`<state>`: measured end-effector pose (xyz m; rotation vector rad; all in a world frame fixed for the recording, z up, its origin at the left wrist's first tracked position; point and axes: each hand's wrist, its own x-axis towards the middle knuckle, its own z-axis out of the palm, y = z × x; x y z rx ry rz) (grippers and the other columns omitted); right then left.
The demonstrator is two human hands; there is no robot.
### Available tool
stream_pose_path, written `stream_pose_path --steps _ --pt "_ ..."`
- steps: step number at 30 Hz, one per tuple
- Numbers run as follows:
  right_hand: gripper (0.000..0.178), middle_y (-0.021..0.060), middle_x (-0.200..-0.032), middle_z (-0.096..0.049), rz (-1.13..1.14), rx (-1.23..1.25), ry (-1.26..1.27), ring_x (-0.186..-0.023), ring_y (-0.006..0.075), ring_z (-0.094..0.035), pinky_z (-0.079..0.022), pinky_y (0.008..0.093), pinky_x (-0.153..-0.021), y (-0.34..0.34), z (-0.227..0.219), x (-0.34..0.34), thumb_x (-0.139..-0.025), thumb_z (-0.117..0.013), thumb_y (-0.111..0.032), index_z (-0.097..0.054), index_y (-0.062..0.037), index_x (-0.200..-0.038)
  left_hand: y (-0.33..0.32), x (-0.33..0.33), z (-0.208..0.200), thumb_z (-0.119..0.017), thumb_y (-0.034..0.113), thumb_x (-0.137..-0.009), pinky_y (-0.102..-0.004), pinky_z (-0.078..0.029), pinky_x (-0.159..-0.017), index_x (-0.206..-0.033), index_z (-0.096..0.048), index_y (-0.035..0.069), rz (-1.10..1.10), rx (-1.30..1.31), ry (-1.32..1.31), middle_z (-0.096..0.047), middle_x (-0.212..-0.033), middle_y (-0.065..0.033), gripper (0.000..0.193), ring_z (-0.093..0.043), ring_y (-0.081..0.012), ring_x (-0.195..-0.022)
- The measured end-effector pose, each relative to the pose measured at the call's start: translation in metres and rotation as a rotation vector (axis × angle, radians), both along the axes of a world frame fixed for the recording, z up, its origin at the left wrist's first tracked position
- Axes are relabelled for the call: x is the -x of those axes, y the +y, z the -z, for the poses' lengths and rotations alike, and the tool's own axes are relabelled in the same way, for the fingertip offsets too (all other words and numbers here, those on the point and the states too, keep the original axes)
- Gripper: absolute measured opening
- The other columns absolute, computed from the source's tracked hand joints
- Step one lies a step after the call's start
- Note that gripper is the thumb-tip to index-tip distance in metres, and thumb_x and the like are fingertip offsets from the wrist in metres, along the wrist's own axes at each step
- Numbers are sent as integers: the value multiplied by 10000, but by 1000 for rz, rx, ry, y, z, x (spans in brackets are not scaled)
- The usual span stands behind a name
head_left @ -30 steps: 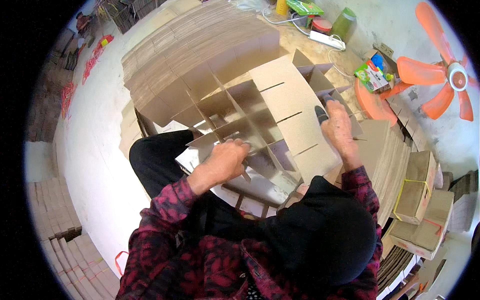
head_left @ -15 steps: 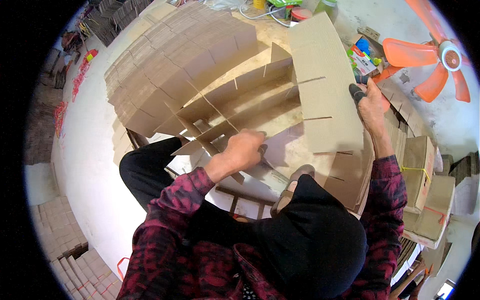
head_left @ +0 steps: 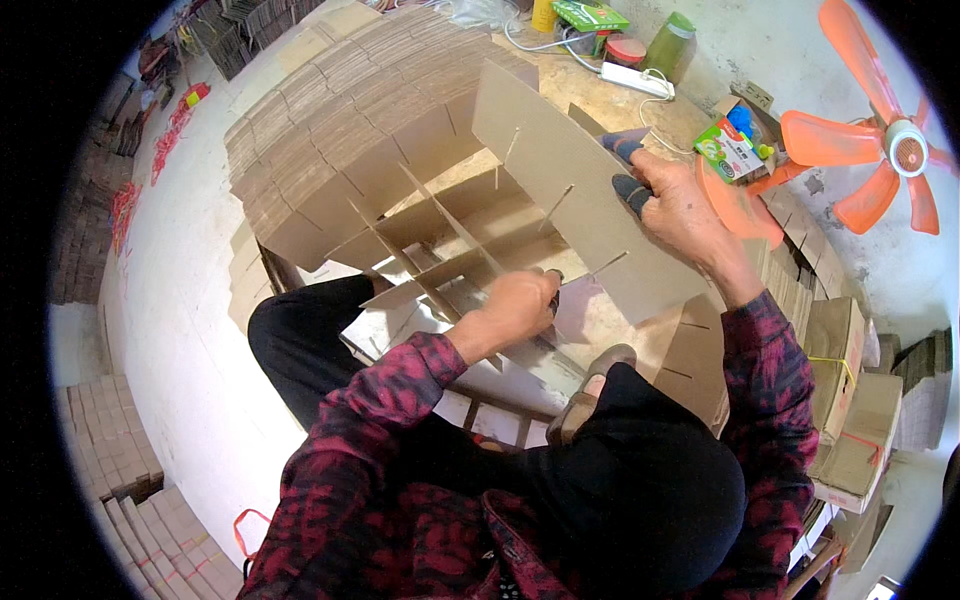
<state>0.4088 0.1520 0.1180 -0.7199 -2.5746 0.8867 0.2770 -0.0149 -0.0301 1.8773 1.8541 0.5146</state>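
Orange fan (head_left: 906,150); green container (head_left: 669,48) near power strip (head_left: 637,80).

Fisheye head camera looks down over the lap (head_left: 630,480), near left hand (head_left: 515,308) and right hand (head_left: 688,208), reaching wide to a fan (head_left: 906,150).

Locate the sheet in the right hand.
In the head view, above and right of centre: the sheet slants between the grid and the right hand, which grips its edge.

The panel (head_left: 548,165) is matt cardboard (fan blades (head_left: 826,138): smooth plastic).
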Motion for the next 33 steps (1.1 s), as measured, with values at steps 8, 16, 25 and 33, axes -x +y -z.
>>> stream_pose_path --steps 8,16,25,33 --pt "259 269 -942 -602 -93 -82 -17 -914 438 -581 -474 430 -755 4 6 14 -737 -490 85 -571 26 -976 2 4 1 -606 109 -702 -495 -497 -679 -864 -594 66 -35 13 -32 -648 -829 -180 168 -629 -401 -791" --pt "280 275 -889 -606 -109 -217 -15 -873 450 -584 -477 452 -727 18 11 26 -701 -505 77 -586 18 -962 6 5 -5 -615 100 -683 -496 -505 -691 -872 -603 60 -31 39 -11 -649 -810 -188 194 -630 -412 -790" --pt "220 270 -840 -615 -106 -130 -145 -854 452 -593 -481 494 -729 -4 36 37 -711 -541 37 -577 14 -927 5 3 -2 -619 106 -702 -491 -502 -679 -874 -578 49 -9 41 60 -637 -808 -202 186 -631 -393 -793" --pt "180 221 -769 -625 -127 -232 -201 -783 408 -629 -496 492 -662 -21 112 22 -715 -566 0 -577 -10 -894 11 -1 1 -632 99 -701 -493 -492 -706 -888 -555 28 9 72 99 -629 -875 -220 215 -615 -414 -834"
